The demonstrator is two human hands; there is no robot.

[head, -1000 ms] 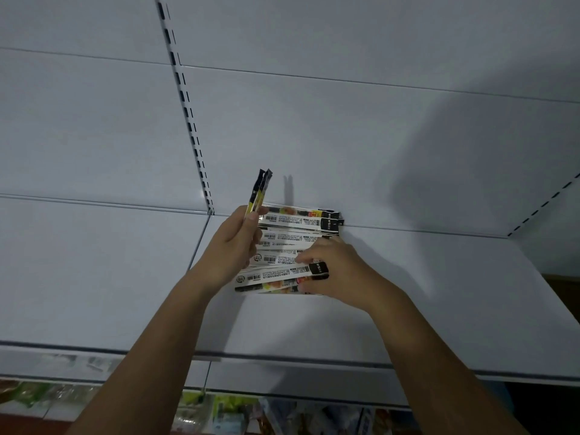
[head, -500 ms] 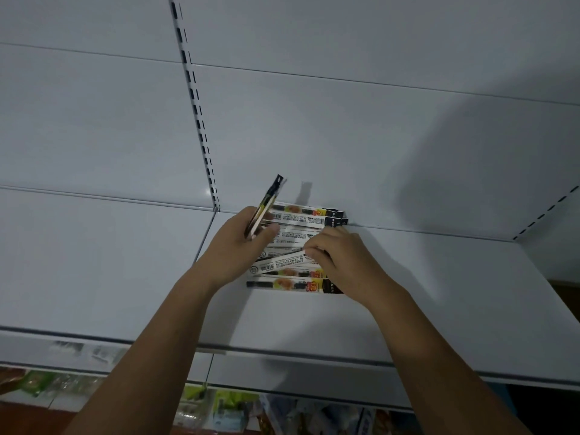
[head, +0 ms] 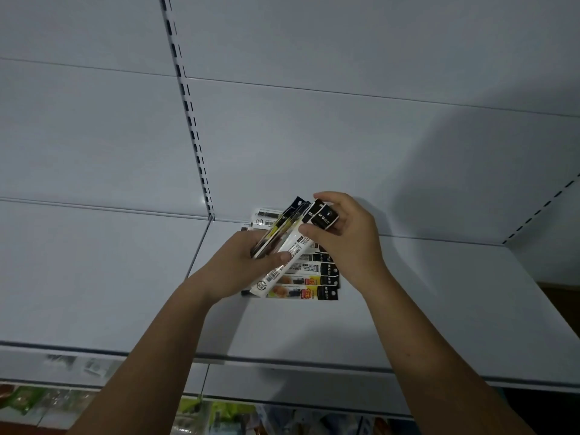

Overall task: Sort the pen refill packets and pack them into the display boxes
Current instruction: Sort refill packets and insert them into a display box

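From my remote seat, the white shelf [head: 408, 309] fills most of the frame. Its slotted upright [head: 188, 114] runs down from the top, left of centre, and blurred goods [head: 204, 416] show on the level below, along the bottom edge.

Both forearms come up from the bottom of the frame and meet at centre. Half a second ago the right hand [head: 342, 233] lay low on the packets lying on the shelf. Now it sits higher, right of centre, with its thumb and curled fingers pinching the black header of a white packet [head: 288, 255]. That packet was flat among the others before and now slants from lower left to upper right.

The left hand [head: 241, 265], just left of centre, has its fingers curled round a bundle [head: 276, 237] of dark and yellow packets. The bundle leans further right than before, and the thumb presses across the white packet, holding it against the bundle.

Beneath both hands, the pile [head: 310, 284] of refill packets lies flat on the shelf, fanned out with the black ends to the right.

I can read "M&G" in white on the pinched header and on the pile's black ends. The smaller print and the barcodes are too fine to read.
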